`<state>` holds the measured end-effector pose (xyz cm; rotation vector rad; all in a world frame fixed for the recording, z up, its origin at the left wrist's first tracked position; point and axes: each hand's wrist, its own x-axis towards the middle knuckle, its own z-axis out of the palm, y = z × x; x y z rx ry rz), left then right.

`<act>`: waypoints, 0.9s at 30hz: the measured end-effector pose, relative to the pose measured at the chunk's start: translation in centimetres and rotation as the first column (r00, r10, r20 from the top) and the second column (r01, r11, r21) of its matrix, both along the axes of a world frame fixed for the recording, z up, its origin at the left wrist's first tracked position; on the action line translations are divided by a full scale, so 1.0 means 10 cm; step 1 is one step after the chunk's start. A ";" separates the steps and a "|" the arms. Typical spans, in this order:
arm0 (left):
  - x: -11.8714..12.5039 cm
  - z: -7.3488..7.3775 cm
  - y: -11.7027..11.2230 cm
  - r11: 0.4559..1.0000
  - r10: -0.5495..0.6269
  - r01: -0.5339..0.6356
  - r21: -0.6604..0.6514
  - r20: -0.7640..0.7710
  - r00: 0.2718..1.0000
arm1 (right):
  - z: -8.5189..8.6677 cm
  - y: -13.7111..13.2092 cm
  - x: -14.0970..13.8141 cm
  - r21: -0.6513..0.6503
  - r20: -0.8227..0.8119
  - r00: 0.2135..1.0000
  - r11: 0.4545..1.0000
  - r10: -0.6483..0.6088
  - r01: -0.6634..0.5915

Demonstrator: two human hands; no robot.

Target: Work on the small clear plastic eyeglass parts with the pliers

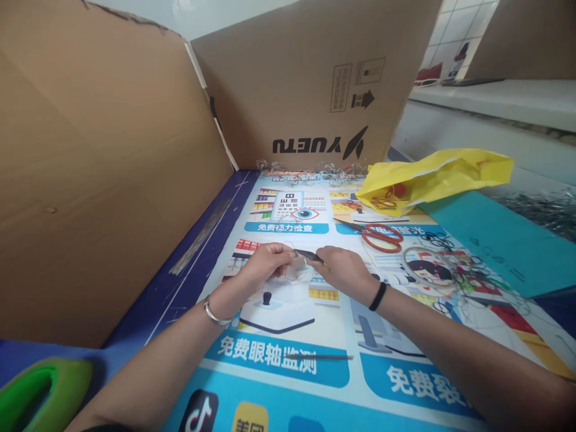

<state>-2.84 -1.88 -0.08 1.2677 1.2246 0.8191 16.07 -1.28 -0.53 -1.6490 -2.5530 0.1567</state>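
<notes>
My right hand [342, 269], with a black band on its wrist, is closed round a pair of slim dark pliers [308, 255]. The jaws point left and reach the fingertips of my left hand [272, 262]. Those fingers are pinched together, and a thin wire [288, 245] shows as a faint loop beside them. How the wire sits in the jaws is too small to tell. Both hands are over the printed sheet [270, 306]. To the right of the pliers lie scissors [382, 237] with red handles. A thin metal rod [321, 357] rests nearer to me.
Cardboard walls [310, 78] stand at the back and left. A yellow plastic bag [445, 177] lies right, beside a turquoise sheet [495, 240]. Coiled wire [423, 267] and dark wire loops spread at right. Straight wires [200, 237] lie at left; a green tape roll [67, 387] sits front left.
</notes>
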 end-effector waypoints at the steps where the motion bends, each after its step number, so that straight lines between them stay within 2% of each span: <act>1: 0.00 -0.01 0.00 1.000 0.007 -0.007 -0.001 0.007 1.000 | 0.00 0.00 0.00 0.000 -0.008 1.000 1.000 0.000 0.000; 15: 0.06 -0.02 0.00 0.991 0.121 -0.120 0.052 -0.025 0.992 | 0.01 -0.01 -0.03 0.025 0.043 0.999 1.000 0.000 -0.002; 21: 0.11 0.00 -0.03 0.974 0.201 -0.192 0.117 -0.071 0.977 | 0.02 -0.05 -0.04 0.165 0.081 0.997 0.986 -0.015 0.002; 27: 0.12 -0.06 -0.02 0.968 0.210 -0.195 0.158 -0.088 0.974 | 0.04 -0.07 -0.04 0.237 0.146 0.989 0.970 0.012 -0.046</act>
